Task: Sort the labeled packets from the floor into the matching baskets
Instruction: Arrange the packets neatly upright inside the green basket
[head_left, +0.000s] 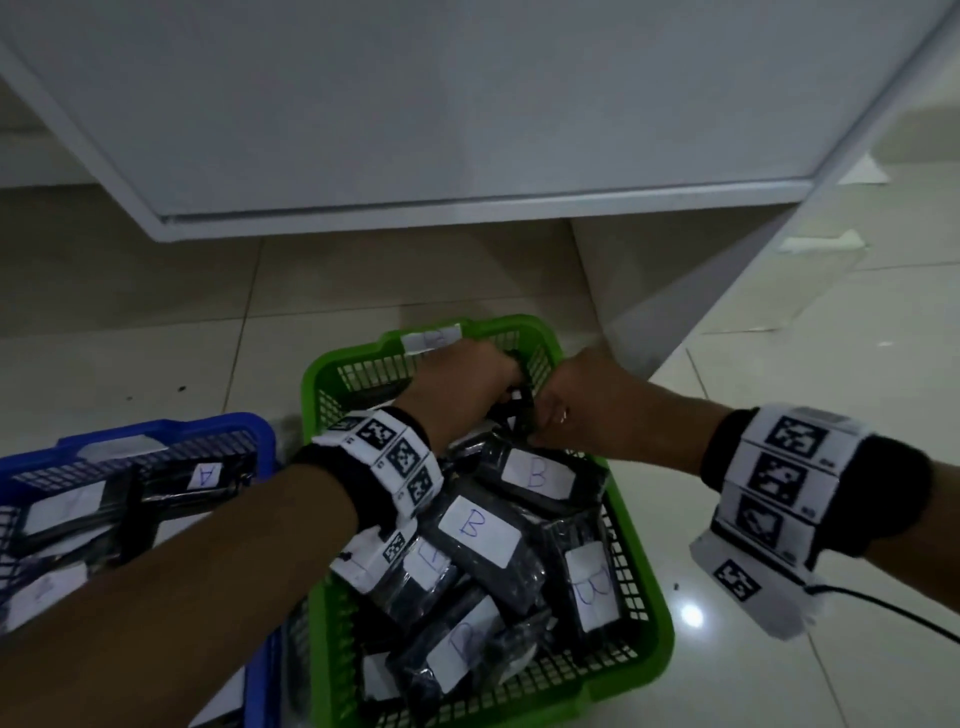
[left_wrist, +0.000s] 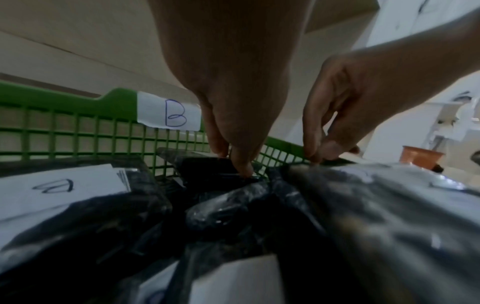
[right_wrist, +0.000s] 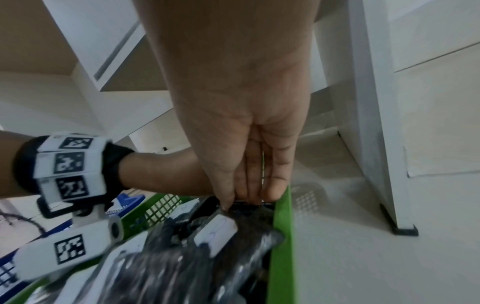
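Honestly, with both your left hand (head_left: 467, 379) and right hand (head_left: 576, 410) pinching that dark packet (left_wrist: 207, 170), seat it flat in the green basket (head_left: 644, 597) before letting go.

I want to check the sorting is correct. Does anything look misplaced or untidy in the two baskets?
Nothing looks misplaced. The readable packets in the green basket show B, matching its B tag. They lie heaped at mixed angles, none spilled outside. The blue basket shows one A packet; its other labels are unreadable.
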